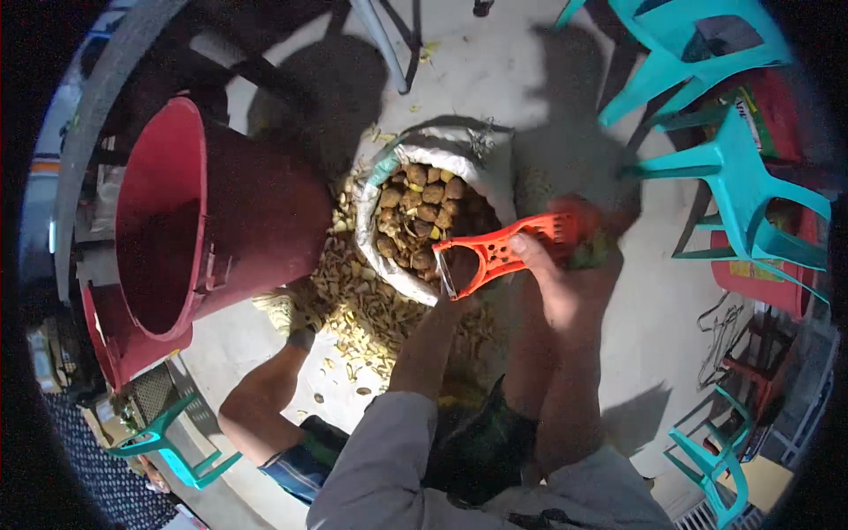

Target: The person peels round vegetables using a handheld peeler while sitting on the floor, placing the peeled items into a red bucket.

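Note:
An orange peeler with a wide metal blade and a perforated handle is gripped in my right hand, the thumb laid along its handle. Below the blade end, my left hand is mostly hidden and dim; its fingers do not show. Just beyond both hands stands an open white woven sack with its rim rolled down. Inside lie many brown, rough-skinned potatoes, with some yellow pieces among them.
Yellowish peelings cover the floor around the sack. A large dark-red tub leans at the left. Turquoise plastic chairs stand at the right, and a turquoise stool at the lower left. A metal leg comes down at the top.

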`<control>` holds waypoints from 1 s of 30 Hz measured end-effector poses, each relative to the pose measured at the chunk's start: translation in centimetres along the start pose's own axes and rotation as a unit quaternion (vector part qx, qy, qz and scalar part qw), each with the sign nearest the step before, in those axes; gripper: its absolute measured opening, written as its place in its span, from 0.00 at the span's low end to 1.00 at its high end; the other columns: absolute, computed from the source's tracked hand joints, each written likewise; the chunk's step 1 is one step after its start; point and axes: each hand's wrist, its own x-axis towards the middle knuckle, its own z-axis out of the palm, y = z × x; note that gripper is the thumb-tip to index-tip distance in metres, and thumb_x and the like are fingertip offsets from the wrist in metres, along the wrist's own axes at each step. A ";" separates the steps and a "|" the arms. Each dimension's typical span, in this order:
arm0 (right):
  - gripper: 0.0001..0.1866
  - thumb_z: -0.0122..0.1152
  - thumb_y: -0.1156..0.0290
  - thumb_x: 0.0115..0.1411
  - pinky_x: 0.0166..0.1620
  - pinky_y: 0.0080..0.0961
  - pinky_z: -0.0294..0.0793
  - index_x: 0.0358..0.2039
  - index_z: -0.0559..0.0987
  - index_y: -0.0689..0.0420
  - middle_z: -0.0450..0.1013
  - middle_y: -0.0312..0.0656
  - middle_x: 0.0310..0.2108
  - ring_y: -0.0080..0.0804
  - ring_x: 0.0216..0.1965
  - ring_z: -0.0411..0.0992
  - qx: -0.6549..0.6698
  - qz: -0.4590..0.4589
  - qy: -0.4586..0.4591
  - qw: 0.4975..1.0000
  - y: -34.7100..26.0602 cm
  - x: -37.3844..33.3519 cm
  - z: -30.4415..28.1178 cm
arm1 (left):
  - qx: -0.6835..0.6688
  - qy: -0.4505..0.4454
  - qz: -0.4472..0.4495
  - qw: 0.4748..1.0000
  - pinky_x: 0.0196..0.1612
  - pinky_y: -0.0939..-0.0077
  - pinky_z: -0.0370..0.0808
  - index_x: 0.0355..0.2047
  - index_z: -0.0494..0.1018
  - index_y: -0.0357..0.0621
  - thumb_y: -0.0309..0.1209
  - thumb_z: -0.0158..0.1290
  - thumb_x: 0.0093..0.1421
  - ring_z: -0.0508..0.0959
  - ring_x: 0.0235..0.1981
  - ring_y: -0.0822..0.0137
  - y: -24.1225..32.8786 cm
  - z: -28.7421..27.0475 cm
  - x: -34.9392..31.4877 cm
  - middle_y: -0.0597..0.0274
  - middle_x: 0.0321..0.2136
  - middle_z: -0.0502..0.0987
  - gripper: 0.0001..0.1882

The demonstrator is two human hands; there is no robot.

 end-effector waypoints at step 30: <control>0.19 0.72 0.74 0.46 0.42 0.25 0.73 0.38 0.75 0.61 0.75 0.36 0.33 0.24 0.35 0.73 0.082 -0.111 -0.330 0.934 4.0 -11.4 12.4 | -0.534 0.144 0.150 0.819 0.50 0.62 0.75 0.53 0.63 0.37 0.10 0.51 0.52 0.75 0.45 0.60 21.1 -33.6 -38.0 0.55 0.47 0.71 0.27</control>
